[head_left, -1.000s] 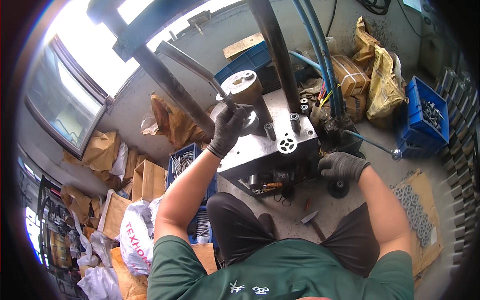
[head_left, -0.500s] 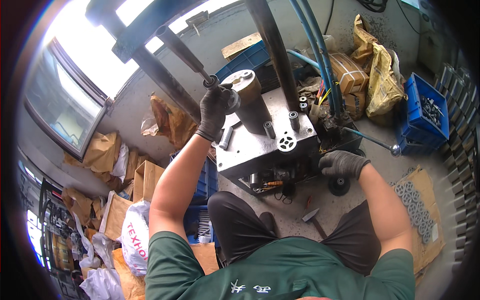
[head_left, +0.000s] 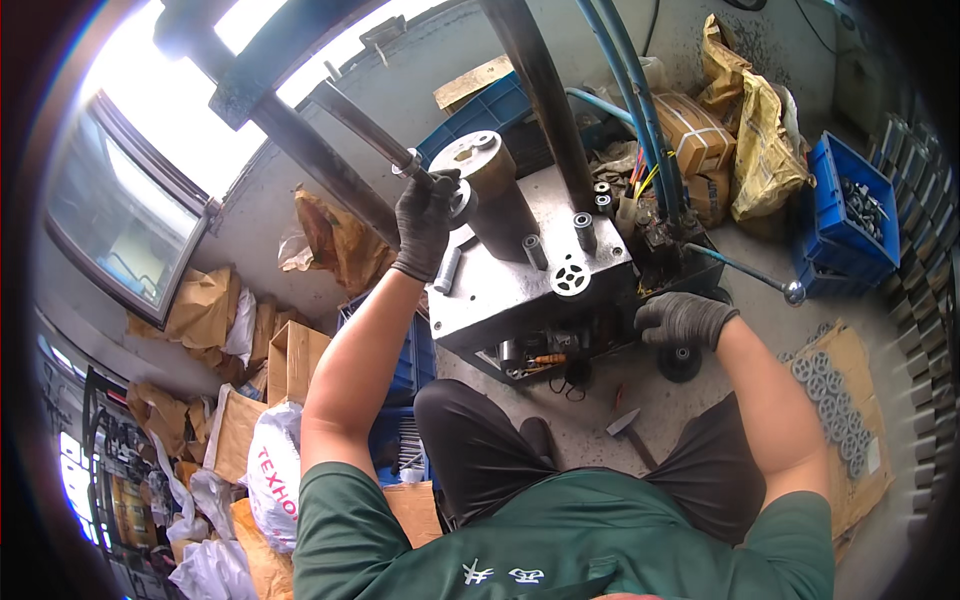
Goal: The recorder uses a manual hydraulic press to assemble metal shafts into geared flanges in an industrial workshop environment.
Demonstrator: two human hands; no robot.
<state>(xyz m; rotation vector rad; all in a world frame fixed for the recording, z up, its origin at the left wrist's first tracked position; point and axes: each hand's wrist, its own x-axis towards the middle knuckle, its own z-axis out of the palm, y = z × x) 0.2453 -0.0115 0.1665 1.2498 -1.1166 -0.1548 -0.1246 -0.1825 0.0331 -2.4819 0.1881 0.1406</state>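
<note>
Both of my hands wear dark grey work gloves. My left hand (head_left: 424, 228) is raised beside the lower end of a steel press rod (head_left: 362, 120), its fingers closed round a round metal disc (head_left: 462, 203). A bright metal ring (head_left: 407, 163) surrounds the rod's tip, just above those fingers. Right of the disc stands a thick metal cylinder (head_left: 480, 170) with a slotted top, on the steel press table (head_left: 480, 310). My right hand (head_left: 688, 322) is curled near the table's front right corner; whatever its fingers hold, if anything, is hidden.
On the table lie a grey pin (head_left: 448, 270), two short rollers and a spoked disc (head_left: 571, 279). A ball-ended lever (head_left: 745, 270) juts out at right. A hammer (head_left: 625, 425) lies on the floor. Blue crates (head_left: 850, 215) and cardboard with several spoked discs (head_left: 835, 415) flank the right.
The ring at the rod's tip now shows clear of my left fingers, which have shifted slightly away from it. My right hand keeps its curled shape in nearly the same place.
</note>
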